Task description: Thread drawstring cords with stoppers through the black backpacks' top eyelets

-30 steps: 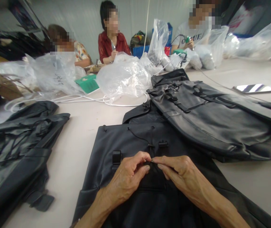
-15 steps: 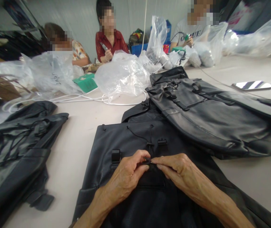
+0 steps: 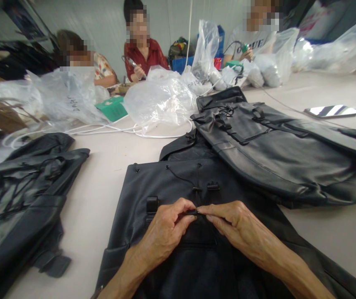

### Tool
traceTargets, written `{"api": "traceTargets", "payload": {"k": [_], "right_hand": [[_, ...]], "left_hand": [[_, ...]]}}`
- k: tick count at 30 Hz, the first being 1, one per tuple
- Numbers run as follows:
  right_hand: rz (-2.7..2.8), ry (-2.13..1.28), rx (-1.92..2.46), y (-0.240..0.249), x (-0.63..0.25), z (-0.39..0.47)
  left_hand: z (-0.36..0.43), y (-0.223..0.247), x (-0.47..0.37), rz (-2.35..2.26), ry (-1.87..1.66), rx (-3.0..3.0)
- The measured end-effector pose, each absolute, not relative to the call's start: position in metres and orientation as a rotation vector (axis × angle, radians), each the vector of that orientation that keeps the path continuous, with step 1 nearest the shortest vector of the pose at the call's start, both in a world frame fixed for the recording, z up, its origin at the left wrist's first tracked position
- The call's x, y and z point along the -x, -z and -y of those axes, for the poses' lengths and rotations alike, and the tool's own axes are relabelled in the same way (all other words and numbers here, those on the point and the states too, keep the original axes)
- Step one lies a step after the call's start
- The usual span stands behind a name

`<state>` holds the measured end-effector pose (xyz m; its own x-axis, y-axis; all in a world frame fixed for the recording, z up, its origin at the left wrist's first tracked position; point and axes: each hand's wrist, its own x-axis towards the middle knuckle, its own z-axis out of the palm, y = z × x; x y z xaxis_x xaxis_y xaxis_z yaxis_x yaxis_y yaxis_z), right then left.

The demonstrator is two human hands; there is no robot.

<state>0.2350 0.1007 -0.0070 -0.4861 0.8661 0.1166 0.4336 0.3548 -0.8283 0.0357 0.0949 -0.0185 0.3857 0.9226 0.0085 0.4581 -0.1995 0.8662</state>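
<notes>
A black backpack (image 3: 146, 178) lies flat in front of me, its top edge pointing away. Through eyelets near that edge runs a thin black drawstring cord (image 3: 180, 177), which passes a small cord lock (image 3: 197, 189) and leads down to my fingers. My left hand (image 3: 168, 224) pinches the cord's lower end between thumb and forefinger, with a small dark piece showing there. Fingertips of my right hand (image 3: 234, 222) meet the left ones and pinch the same end; the exact grip is partly hidden. Buckle straps (image 3: 152, 204) sit on the bag on both sides of the cord.
A second black backpack (image 3: 277, 149) overlaps the first at the right; another bag (image 3: 25, 199) lies left. Clear plastic bags (image 3: 162, 97), white cables (image 3: 103, 129) and a green box (image 3: 113, 109) stand beyond. A phone (image 3: 332, 111) lies right. Three people sit across the table (image 3: 109, 166).
My hands stay at the cord's end, with the fingertips shifting very slightly. Across the table, the person in red has lowered the hand tool a little.
</notes>
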Motion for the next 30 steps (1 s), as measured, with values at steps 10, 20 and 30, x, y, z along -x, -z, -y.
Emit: {"api": "traceTargets", "payload": {"k": [10,20,30], "right_hand": [[2.184,-0.879,1.184,0.0088,-0.2332,-0.0964],[2.314,-0.773,1.314,0.0088,-0.228,-0.0949],[2.21,-0.861,1.329,0.009,-0.2277,-0.0956]], "left_hand": [[-0.0951,0.0209,-0.0351,-1.209,-0.7,-1.866],[-0.0956,0.0176,-0.0325,-1.183,-0.648,-1.899],[-0.0937,0.0201,-0.0353,-1.222,-0.707,-1.884]]}}
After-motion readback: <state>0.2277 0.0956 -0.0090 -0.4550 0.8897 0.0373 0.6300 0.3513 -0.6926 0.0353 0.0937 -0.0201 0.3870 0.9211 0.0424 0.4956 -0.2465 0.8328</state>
